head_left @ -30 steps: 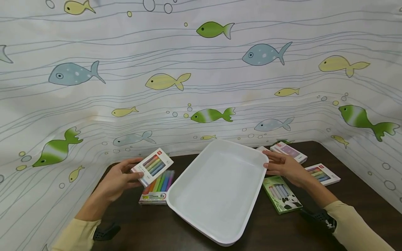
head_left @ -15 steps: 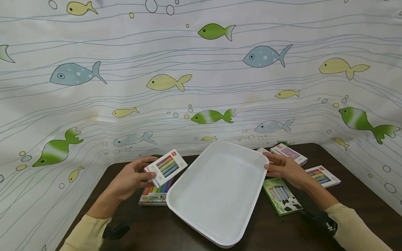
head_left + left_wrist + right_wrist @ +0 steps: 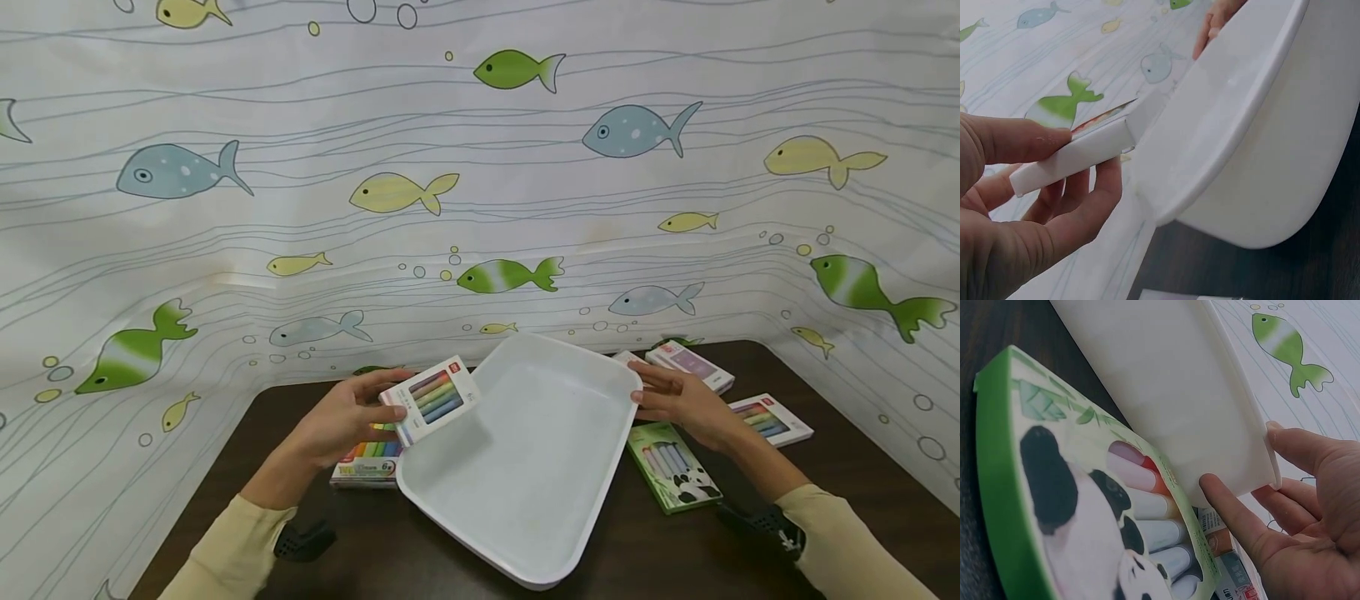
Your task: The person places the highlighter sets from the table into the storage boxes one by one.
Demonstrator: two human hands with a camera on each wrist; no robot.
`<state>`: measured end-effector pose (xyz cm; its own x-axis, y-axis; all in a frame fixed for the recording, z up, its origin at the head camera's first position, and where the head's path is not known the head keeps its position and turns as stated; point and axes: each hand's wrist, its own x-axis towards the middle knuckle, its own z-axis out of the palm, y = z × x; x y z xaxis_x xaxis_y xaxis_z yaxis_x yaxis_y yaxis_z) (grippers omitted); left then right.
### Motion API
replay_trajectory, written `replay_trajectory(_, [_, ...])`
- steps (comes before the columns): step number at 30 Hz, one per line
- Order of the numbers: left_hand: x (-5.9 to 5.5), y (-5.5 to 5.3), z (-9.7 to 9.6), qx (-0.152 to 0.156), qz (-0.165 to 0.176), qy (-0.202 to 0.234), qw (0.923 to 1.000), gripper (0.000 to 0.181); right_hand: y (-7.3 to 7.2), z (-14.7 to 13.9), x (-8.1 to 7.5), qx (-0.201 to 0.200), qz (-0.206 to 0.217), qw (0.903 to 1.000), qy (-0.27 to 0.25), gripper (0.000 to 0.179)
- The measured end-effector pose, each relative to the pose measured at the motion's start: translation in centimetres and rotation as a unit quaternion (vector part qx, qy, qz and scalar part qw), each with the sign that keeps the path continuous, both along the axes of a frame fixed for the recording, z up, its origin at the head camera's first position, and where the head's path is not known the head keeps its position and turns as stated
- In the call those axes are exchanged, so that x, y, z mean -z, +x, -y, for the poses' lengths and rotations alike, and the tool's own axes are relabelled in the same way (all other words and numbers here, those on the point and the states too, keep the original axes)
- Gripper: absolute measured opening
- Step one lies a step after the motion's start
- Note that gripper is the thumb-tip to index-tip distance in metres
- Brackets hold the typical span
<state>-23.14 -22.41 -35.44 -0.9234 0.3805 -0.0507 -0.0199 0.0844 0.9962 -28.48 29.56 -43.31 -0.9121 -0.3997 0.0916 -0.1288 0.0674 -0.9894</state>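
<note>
A "6" stands out in print on the rainbow marker box [image 3: 366,468], which lies on the dark table [image 3: 375,571] partly behind the left hand [image 3: 337,421]. That hand pinches a white crayon box [image 3: 431,402], thumb on one side and curled fingers on the other; its front carries a red corner mark and a window of coloured sticks, and in the head view it overlaps the left rim of the white tray [image 3: 517,450]. The right hand [image 3: 686,408] holds the tray's far right corner. Only the right wrist view shows how: thumb at the rim, index finger against the outer wall, the others tucked round the corner. The green panda box [image 3: 675,471] lies just right of the tray, its pandas and pale sticks large in that same view, where the side of a small printed box [image 3: 1232,572] bears what may be a barcode, too dim to be sure. From the left wrist the held box turns its blank white edge to the camera. Farther right lie a purple-fronted box [image 3: 690,365] and a second crayon box [image 3: 772,419]
</note>
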Motion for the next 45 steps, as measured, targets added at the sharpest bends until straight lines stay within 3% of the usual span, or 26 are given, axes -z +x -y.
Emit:
replay_trajectory(8, [0.2,0.5,-1.1,0.050,0.004,-0.002,0.9987,0.065,0.1,0.0,-0.1,0.005,0.001,1.0000,0.005,0.076])
replay_trajectory(20, [0.5,0.8,-3.8,0.098,0.011,-0.009,0.9951,0.060,-0.1,-0.3,-0.1,-0.009,-0.013,0.9998,0.013,0.074])
replay_trajectory(29, [0.5,0.5,-6.3,0.186,0.015,-0.018,0.9822,0.055,-0.1,-0.3,-0.1,-0.006,-0.007,0.9999,0.013,0.075])
replay_trajectory(35, [0.0,0.8,-6.8,0.214,0.013,-0.025,0.9764,0.054,-0.1,-0.1,-0.2,-0.012,-0.003,0.9999,0.005,0.075])
replay_trajectory(45, [0.3,1.0,-7.3,0.259,0.016,-0.036,0.9652,0.050,-0.1,-0.2,-0.2,0.000,-0.011,0.9999,0.011,0.074])
